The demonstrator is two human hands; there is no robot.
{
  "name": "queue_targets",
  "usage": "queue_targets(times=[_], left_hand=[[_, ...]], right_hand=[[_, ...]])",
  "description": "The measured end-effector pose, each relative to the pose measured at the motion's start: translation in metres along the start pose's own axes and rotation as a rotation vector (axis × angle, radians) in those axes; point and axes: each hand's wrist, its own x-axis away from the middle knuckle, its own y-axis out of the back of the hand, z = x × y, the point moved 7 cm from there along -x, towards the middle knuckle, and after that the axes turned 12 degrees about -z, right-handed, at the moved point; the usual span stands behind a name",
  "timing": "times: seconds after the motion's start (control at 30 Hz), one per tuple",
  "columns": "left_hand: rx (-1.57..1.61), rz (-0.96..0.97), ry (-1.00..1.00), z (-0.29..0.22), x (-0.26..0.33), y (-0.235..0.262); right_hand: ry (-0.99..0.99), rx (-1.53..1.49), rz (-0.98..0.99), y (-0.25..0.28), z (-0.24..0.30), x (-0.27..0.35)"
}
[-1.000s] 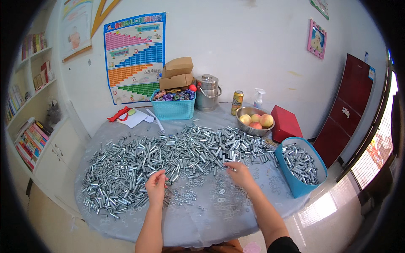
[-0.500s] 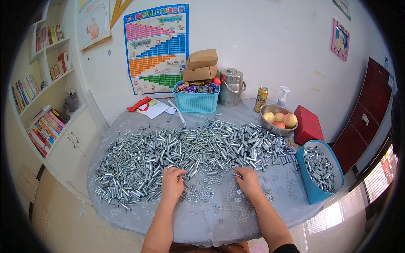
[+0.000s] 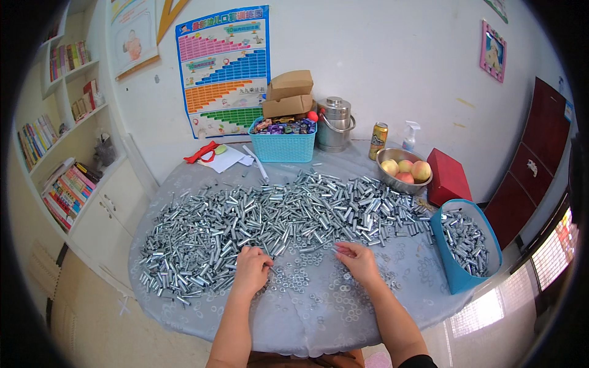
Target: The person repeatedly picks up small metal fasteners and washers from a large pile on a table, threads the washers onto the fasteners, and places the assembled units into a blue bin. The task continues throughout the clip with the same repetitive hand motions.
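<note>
A broad heap of short silvery metal tubes (image 3: 288, 214) covers the back and left of the table. My left hand (image 3: 251, 268) is at the heap's near edge, its fingers curled together; whatever they hold is hidden. To the right, my right hand (image 3: 358, 262) hovers low with thumb and index finger pinched; anything between the fingertips is too small to name. Small metal rings or nuts (image 3: 289, 279) lie loosely between the hands, and more flat washers (image 3: 351, 306) are spread below my right hand.
A blue bin (image 3: 454, 279) of metal pieces stands at the table's right edge. Behind are a red box (image 3: 450, 178), a steel bowl (image 3: 399, 184) of fruit, a can (image 3: 378, 141), a spray bottle (image 3: 410, 136), a metal pot (image 3: 335, 122) and a turquoise basket (image 3: 282, 148).
My left hand has turned slightly, and its fingers have curled in further. My right hand has shifted slightly left, and the tube seen at its fingertips before no longer shows clearly.
</note>
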Motion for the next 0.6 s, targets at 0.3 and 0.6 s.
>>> queue_targets(times=[0.3,0.6], left_hand=[[-0.034,0.073,-0.026,0.002,0.001,-0.010],[-0.043,0.094,-0.040,0.001,0.004,-0.015]], right_hand=[[-0.297,-0.480,0.186,-0.011,-0.015,-0.002],[-0.351,-0.516,0.215,-0.013,-0.007,0.004]])
